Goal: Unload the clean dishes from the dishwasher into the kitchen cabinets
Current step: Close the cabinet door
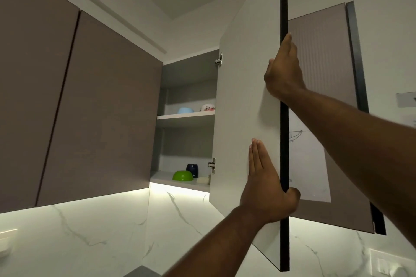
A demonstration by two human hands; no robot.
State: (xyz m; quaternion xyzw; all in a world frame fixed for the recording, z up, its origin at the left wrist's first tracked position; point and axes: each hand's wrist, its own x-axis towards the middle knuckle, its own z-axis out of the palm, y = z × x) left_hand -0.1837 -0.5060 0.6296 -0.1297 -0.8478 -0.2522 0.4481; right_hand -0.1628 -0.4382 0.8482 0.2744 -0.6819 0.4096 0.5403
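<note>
Marble-veined wall (94, 234) runs beneath a row of brown upper cabinets (67, 101), lit by a strip under their base; one cabinet stands open, its white-lined door (245, 96) swung outward, with a second door (324, 87) open behind it. No dish is held in either hand, and the dishwasher is out of view; a light blue bowl (186, 110) and a floral bowl (208, 107) sit on the upper shelf, while a green bowl (182, 175) lies upturned near a dark cup (192, 170) on the lower shelf (162, 178). The left hand (265, 189) is laid flat on the door's inner face, fingers straight and together, thumb hooked round the dark edge; the right hand (284, 69) is wrapped over that edge higher up. The door is best steered evenly by both hands, without strain on the hinges (218, 60).
</note>
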